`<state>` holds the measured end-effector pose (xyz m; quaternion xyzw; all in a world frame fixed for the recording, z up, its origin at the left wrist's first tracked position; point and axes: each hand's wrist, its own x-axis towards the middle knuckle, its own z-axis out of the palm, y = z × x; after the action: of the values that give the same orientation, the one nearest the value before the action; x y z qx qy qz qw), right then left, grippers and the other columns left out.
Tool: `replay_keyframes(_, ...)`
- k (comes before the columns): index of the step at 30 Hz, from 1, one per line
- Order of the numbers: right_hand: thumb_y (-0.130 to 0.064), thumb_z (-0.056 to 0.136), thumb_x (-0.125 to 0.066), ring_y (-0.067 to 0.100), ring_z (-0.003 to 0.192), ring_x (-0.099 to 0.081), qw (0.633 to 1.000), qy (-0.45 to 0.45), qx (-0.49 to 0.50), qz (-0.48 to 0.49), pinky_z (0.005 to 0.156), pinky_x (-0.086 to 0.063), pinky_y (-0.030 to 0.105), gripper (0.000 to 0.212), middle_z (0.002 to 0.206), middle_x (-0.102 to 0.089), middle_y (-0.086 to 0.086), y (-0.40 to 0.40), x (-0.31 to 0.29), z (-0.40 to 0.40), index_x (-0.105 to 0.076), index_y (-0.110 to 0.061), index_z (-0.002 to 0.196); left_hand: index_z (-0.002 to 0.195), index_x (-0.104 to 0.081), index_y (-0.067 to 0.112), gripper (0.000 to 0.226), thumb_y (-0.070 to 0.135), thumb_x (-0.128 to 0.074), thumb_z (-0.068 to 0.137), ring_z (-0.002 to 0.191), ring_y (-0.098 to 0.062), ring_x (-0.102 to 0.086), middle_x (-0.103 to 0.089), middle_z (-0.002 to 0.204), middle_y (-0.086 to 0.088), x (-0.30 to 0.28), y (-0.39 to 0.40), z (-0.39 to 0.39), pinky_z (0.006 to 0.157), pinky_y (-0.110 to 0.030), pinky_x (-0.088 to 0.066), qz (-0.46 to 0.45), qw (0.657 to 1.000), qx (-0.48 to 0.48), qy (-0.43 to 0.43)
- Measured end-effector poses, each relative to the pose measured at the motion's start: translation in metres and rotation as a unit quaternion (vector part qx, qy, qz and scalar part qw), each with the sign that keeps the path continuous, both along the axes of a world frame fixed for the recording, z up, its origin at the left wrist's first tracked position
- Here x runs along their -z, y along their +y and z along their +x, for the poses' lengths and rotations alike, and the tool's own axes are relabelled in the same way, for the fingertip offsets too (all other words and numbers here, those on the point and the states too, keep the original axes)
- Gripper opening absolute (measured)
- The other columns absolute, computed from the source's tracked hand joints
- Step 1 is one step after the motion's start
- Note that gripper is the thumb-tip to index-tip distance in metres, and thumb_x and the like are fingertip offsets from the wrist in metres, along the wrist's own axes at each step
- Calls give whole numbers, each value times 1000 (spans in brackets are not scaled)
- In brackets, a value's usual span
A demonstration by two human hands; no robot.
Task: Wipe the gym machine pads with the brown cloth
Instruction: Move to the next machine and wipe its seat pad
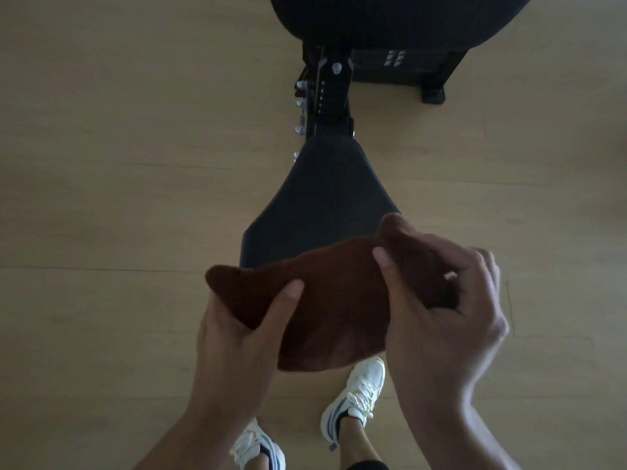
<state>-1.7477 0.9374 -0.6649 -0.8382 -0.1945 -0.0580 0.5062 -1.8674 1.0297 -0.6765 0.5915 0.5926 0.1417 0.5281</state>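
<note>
Both hands hold the brown cloth [334,300] spread in the air in front of me, over the near end of the black seat pad [322,195]. My left hand [244,327] grips the cloth's left edge, thumb on top. My right hand [444,300] pinches its right edge with the thumb on top and the fingers curled behind. The cloth hides the pad's near edge. A larger black back pad [400,18] shows at the top of the view.
The machine's black metal frame [330,96] with bolts and an adjustment post joins the two pads. A black base foot [432,93] stands to the right. My white sneakers [356,398] stand on the light wooden floor [118,164] just below the cloth.
</note>
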Motion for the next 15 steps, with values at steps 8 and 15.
replay_keyframes(8, -72, 91, -47, 38, 155, 20, 839, 49, -318, -438, 123, 14, 57, 103, 171, 9, 14, 73, 86, -37, 2, -18, 163, 123, -45, 26, 76, 84, -32, 75, 105, -27, -61, -66, 115, 0, 68, 24, -74, 82, -43, -45, -15, 942, 98, 321)
replay_keyframes(15, -53, 101, -41, 26, 158, -6, 829, -54, -438, -343, 127, 0, 53, 59, 165, -31, -2, 97, 116, -20, -36, -27, 154, 152, -31, 41, 48, 36, -36, 105, 132, -2, -48, -46, 149, 18, 77, -1, -30, 107, -30, -44, 11, 994, 69, 80)
